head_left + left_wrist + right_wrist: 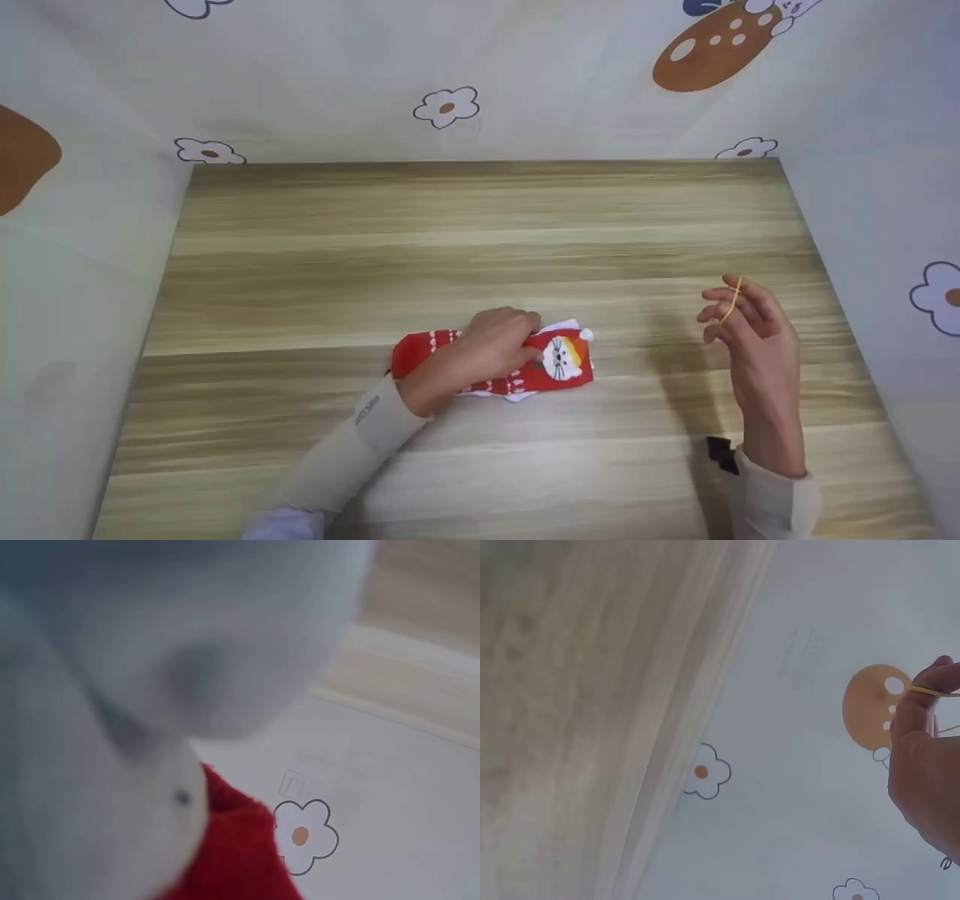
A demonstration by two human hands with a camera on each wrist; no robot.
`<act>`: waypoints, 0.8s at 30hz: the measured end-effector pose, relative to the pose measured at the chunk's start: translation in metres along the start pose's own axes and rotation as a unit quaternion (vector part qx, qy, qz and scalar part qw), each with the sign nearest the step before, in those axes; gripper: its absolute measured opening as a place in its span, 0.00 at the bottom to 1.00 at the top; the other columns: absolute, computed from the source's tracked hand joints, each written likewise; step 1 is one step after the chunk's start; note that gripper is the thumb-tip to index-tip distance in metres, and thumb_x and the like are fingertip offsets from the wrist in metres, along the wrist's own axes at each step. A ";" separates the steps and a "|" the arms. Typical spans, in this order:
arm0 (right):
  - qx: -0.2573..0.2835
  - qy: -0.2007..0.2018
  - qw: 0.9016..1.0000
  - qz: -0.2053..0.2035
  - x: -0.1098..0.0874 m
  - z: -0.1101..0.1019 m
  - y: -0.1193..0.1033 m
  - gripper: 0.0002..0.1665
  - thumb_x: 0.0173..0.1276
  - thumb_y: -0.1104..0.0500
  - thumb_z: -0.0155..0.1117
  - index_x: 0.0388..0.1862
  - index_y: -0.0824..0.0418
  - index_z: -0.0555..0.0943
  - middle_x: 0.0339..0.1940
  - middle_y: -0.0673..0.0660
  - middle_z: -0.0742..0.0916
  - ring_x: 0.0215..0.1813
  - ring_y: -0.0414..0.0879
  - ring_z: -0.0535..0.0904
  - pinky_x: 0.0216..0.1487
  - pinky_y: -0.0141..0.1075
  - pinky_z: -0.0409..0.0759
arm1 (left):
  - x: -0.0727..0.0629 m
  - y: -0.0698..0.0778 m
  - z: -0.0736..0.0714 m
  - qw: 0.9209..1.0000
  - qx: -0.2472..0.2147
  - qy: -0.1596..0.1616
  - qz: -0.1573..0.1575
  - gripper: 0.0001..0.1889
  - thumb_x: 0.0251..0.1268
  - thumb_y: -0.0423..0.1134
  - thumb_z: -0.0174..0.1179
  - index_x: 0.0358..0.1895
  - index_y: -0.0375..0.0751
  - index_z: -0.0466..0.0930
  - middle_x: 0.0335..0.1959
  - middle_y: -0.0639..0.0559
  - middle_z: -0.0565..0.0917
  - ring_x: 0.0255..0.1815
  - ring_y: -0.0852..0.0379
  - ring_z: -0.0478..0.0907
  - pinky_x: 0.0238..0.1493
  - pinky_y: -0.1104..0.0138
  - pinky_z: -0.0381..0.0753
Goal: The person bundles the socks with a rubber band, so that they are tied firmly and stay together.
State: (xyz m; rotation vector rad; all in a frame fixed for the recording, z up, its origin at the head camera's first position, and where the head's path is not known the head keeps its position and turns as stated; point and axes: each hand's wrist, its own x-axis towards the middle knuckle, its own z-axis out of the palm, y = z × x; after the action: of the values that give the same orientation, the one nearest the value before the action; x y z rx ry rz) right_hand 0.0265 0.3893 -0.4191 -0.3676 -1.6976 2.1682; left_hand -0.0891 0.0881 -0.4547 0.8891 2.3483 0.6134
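A red sock (415,352) with white patterns and a white cat face lies flat on the table, with white fabric (517,397) showing at its edges. My left hand (495,345) grips it around the middle, the back of the hand hiding that part. In the left wrist view the red cloth (240,855) is blurred and partly covered by a pale, out-of-focus surface. Raised over the table's right side, my right hand (761,345) holds a thin yellow rubber band (733,300), stretched between thumb and bent fingers. The right wrist view also shows the band (930,691) at the fingers.
The wood-grain table (337,255) reaches back to a pale wall cloth (315,82) printed with flowers and brown shapes. Similar cloth stands along the left and right sides. A small black piece (722,454) sits at my right wrist strap.
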 end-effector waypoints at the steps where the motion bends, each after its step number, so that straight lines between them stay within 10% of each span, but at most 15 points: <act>1: -0.006 0.004 1.000 -0.001 0.000 0.000 0.001 0.24 0.74 0.74 0.59 0.68 0.72 0.73 0.46 0.59 0.89 0.38 0.48 0.85 0.31 0.33 0.80 | 0.000 0.001 0.000 1.000 0.003 -0.001 0.001 0.25 0.62 0.54 0.73 0.58 0.47 0.81 0.47 0.55 0.87 0.50 0.57 0.83 0.53 0.62 0.83; 13: -0.086 -0.042 0.995 -0.013 0.001 0.001 0.006 0.36 0.67 0.77 0.64 0.73 0.65 0.70 0.58 0.59 0.85 0.51 0.49 0.87 0.44 0.33 0.86 | -0.001 0.007 -0.006 1.000 0.011 -0.008 -0.007 0.27 0.62 0.55 0.72 0.61 0.52 0.78 0.52 0.58 0.87 0.53 0.57 0.83 0.58 0.60 0.81; 24: -0.232 -0.115 0.965 0.029 -0.001 0.008 0.013 0.47 0.62 0.76 0.71 0.77 0.64 0.60 0.69 0.56 0.76 0.68 0.42 0.78 0.61 0.27 0.80 | -0.003 0.005 -0.004 1.000 0.001 -0.003 0.016 0.28 0.65 0.55 0.69 0.66 0.53 0.78 0.56 0.59 0.87 0.55 0.57 0.83 0.59 0.60 0.79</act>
State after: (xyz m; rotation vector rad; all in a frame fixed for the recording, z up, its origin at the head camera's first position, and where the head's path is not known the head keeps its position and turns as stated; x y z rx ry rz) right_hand 0.0223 0.3791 -0.4298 -0.2937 -2.3578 1.8895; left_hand -0.0876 0.0890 -0.4478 0.9296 2.3334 0.6199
